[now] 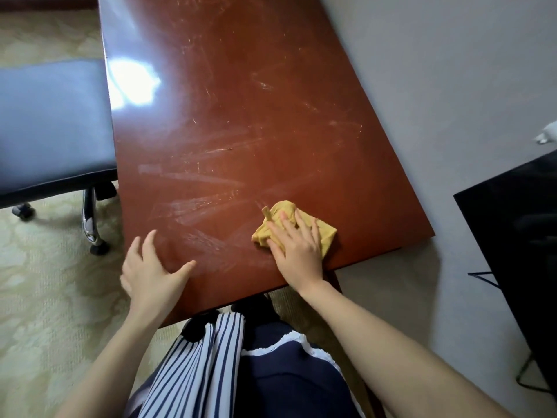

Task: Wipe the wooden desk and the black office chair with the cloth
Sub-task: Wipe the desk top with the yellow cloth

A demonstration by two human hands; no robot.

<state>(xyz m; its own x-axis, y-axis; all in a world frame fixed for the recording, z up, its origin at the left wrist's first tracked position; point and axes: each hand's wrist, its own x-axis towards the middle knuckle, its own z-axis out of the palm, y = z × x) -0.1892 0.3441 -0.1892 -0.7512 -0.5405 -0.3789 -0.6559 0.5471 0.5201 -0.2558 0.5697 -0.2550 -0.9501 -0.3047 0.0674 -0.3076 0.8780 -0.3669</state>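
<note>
A glossy reddish-brown wooden desk [241, 116] fills the middle of the view, with damp wipe streaks near its front edge. My right hand [297, 247] presses flat on a crumpled yellow cloth [327, 233] near the desk's front right corner, fingers spread over it. My left hand [152, 271] rests at the desk's front left corner with its fingers relaxed and holding nothing. The black office chair [51, 128] stands to the left of the desk, its seat pushed against the desk's side.
A grey wall [452, 86] runs along the desk's right side. A dark flat screen on a thin stand [518, 236] sits at the right. Pale patterned carpet [45, 297] covers the floor. The chair's chrome leg and castors [90, 224] stick out near the desk's left edge.
</note>
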